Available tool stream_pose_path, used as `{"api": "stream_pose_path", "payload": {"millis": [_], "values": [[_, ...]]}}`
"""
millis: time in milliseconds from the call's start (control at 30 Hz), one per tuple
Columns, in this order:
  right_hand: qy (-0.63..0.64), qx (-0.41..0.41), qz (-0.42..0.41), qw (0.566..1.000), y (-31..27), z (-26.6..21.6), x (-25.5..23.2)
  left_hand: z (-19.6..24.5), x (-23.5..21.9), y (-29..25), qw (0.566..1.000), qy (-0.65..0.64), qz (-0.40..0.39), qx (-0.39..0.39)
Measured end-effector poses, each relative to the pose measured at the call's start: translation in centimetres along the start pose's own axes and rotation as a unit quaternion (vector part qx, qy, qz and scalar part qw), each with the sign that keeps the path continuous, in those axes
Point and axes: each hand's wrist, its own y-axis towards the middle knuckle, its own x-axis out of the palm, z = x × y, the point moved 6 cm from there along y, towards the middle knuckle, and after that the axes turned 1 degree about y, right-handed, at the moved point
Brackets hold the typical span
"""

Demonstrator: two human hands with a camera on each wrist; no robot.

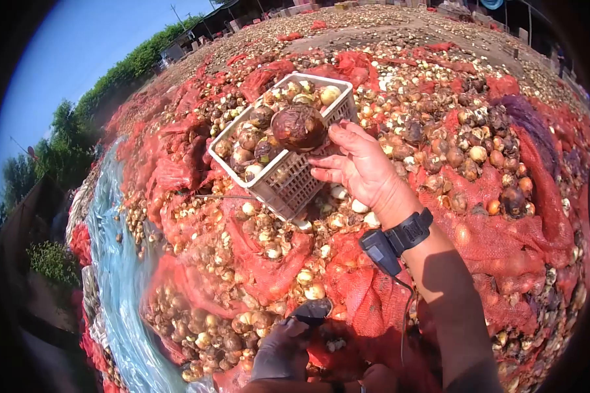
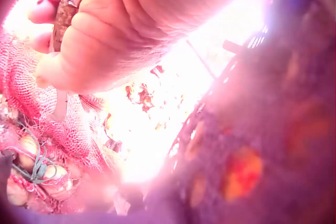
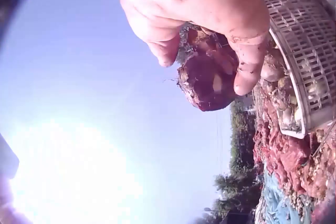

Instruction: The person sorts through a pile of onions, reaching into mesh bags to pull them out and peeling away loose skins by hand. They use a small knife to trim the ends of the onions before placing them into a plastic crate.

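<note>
A dark brown-skinned onion [image 1: 299, 128] is in mid-air at the near rim of a pale plastic crate [image 1: 269, 187] filled with onions. Right at its edge is my right hand [image 1: 367, 167], fingers spread and extended. In the right wrist view the onion [image 3: 207, 85] lies between thumb and fingers, with a slight gap at one fingertip [image 3: 165, 56]. My left hand [image 2: 121, 29] grips a knife by its worn brown handle [image 2: 65, 16]; the blade [image 2: 61, 107] points down beside red mesh. In the head view only part of the left hand [image 1: 379, 378] shows at the bottom edge.
Onions [image 1: 206, 334] and red mesh sacks [image 1: 367, 288] cover the ground all around. Blue plastic sheeting [image 1: 115, 262] runs along the left. A dark shoe [image 1: 313, 310] is among the onions near the bottom. A cable hangs from the right wrist device [image 1: 381, 249].
</note>
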Motion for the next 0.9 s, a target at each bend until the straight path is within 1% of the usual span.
{"api": "stream_pose_path", "payload": {"millis": [33, 67, 133, 200, 267, 333, 367, 433, 467, 533, 567, 600, 633, 667, 733, 767, 800, 833, 867, 900], "values": [[-0.039, -0.005, 0.007, 0.999, 0.5, -0.1, 0.2, 0.0, -0.2, 0.2, 1.0, 0.0, 0.003, 0.0], [-0.042, -0.005, 0.005, 0.999, 0.2, 0.1, -0.4, 0.0, -0.4, 0.3, 1.0, 0.0, 0.007, 0.001], [-0.185, 0.094, -0.008, 0.978, -2.6, 2.3, -3.9, 0.1, -0.7, 0.4, 1.0, 0.003, 0.013, 0.002], [-0.27, 0.161, 0.031, 0.949, -7.2, 5.3, -9.9, 0.2, -0.5, 0.2, 1.0, 0.004, 0.015, 0.003], [-0.281, 0.239, 0.087, 0.925, -12.9, 7.8, -17.3, 0.2, -0.4, -0.3, 1.0, 0.006, 0.017, -0.001], [-0.308, 0.297, 0.135, 0.894, -18.8, 8.8, -23.0, 0.1, 0.2, -0.3, 1.0, 0.0, 0.016, -0.003], [-0.273, 0.307, 0.165, 0.897, -21.4, 8.3, -25.3, 0.4, -0.1, -0.4, 1.0, 0.005, 0.016, 0.0], [-0.234, 0.316, 0.197, 0.898, -25.1, 7.4, -26.3, 0.7, 0.3, -0.4, 1.0, 0.006, 0.014, 0.001], [-0.299, 0.288, 0.224, 0.882, -26.8, 6.0, -26.3, 0.9, 0.6, -0.4, 1.0, 0.009, 0.012, 0.002], [-0.36, 0.257, 0.252, 0.861, -29.5, 5.0, -28.4, 1.4, 0.9, -0.2, 1.0, 0.015, 0.011, 0.005], [-0.384, 0.216, 0.199, 0.875, -30.7, 5.3, -30.9, 1.6, 1.1, -0.1, 1.0, 0.017, 0.009, 0.005], [-0.405, 0.177, 0.146, 0.885, -31.8, 5.6, -31.9, 1.8, 1.2, -0.1, 1.0, 0.016, 0.009, 0.007], [-0.333, 0.21, 0.215, 0.894, -32.8, 4.8, -30.1, 2.3, 1.3, 0.0, 1.0, 0.015, 0.009, 0.011], [-0.329, 0.224, 0.219, 0.891, -34.0, 4.0, -29.1, 2.8, 1.5, 0.0, 1.0, 0.014, 0.008, 0.018], [-0.341, 0.315, 0.27, 0.844, -37.2, 3.0, -28.6, 3.9, 1.7, 0.1, 0.999, 0.009, 0.01, 0.036], [-0.405, 0.35, 0.249, 0.807, -38.5, 2.1, -28.8, 4.0, 1.7, 0.3, 0.999, 0.014, 0.015, 0.046], [-0.413, 0.278, 0.18, 0.849, -38.9, 1.7, -28.3, 4.2, 1.9, 0.4, 0.998, 0.024, 0.024, 0.056], [-0.496, 0.261, 0.16, 0.813, -41.6, 1.2, -30.4, 4.1, 2.2, 0.1, 0.996, 0.049, 0.041, 0.056], [-0.576, 0.242, 0.145, 0.767, -44.2, 0.6, -32.7, 4.1, 2.2, -0.3, 0.992, 0.079, 0.073, 0.062], [-0.648, 0.288, 0.162, 0.686, -46.8, 0.0, -34.0, 3.3, 5.3, 1.1, 0.993, 0.099, -0.05, 0.047]]}}
